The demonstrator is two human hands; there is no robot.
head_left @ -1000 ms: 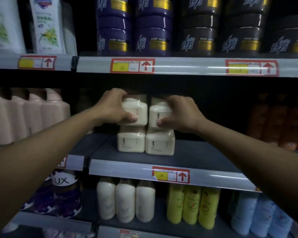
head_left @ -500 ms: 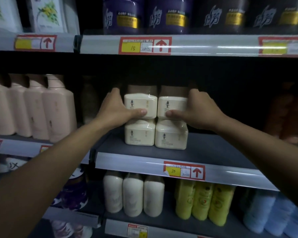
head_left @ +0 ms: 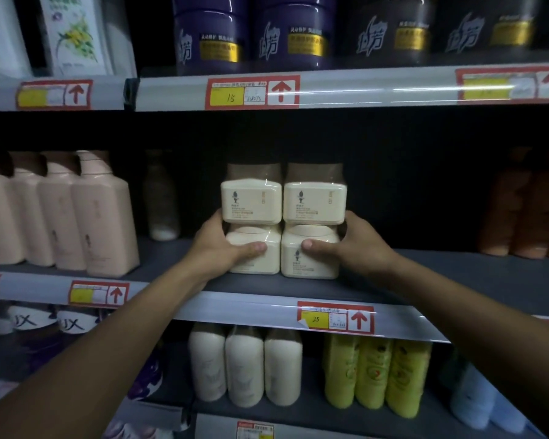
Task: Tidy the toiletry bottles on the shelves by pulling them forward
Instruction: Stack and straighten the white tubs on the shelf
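We are gripping the bottom pair of a two-by-two stack of cream bottles on the middle shelf [head_left: 441, 280]. Our left hand [head_left: 217, 247] is wrapping the lower left bottle [head_left: 260, 258], thumb lying across its front face and fingers curled round its outer side. Our right hand [head_left: 352, 245] is doing the same on the lower right bottle [head_left: 311, 261], thumb on the front, fingers going behind the outer edge. Both hands are clamped, one bottle each.

The upper left bottle [head_left: 251, 202] and upper right bottle [head_left: 314, 202] are sitting squarely on the lower ones, touching side by side; neither hand is touching them.

Position: the stack is standing back from the shelf's front lip, with bare shelf showing between the bottle bases and the price rail [head_left: 335, 318]. We are judging the pull-forward for this stack as in hand but unfinished.

Risk note: dragging the bottom pair is likely carrying the top pair along loose, so a slow, even pull seems called for.

Further back and to the left, a lone dim bottle [head_left: 160, 198] is standing deep on the same level, well behind the pink bottles [head_left: 105, 217] that are already near their shelf edge. We are counting it as left to do. The brown bottles [head_left: 526, 204] at far right are too dark to place.
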